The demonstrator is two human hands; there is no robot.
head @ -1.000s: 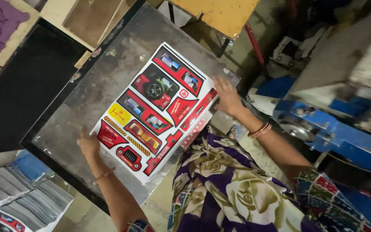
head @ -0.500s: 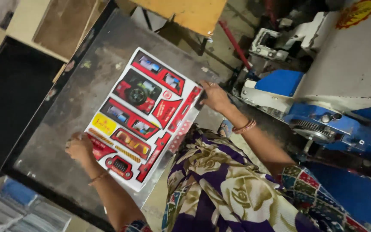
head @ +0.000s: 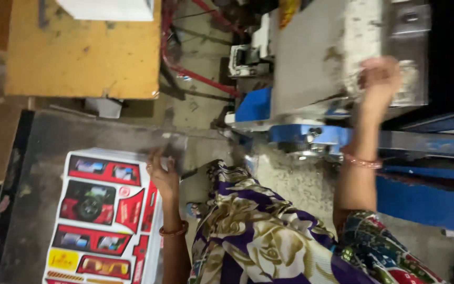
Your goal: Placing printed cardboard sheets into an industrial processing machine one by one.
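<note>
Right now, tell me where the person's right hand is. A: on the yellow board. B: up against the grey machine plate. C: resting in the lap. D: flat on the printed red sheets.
B: the right hand is raised against the grey machine plate, while the left hand lies at the edge of the printed red sheets.

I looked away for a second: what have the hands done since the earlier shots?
The right hand left the far corner of the printed sheets and went up to the grey machine plate, where it now rests. The left hand moved from the sheets' near corner to their far edge. The sheets stay stacked on the dark table; the yellow board is unmoved.
</note>
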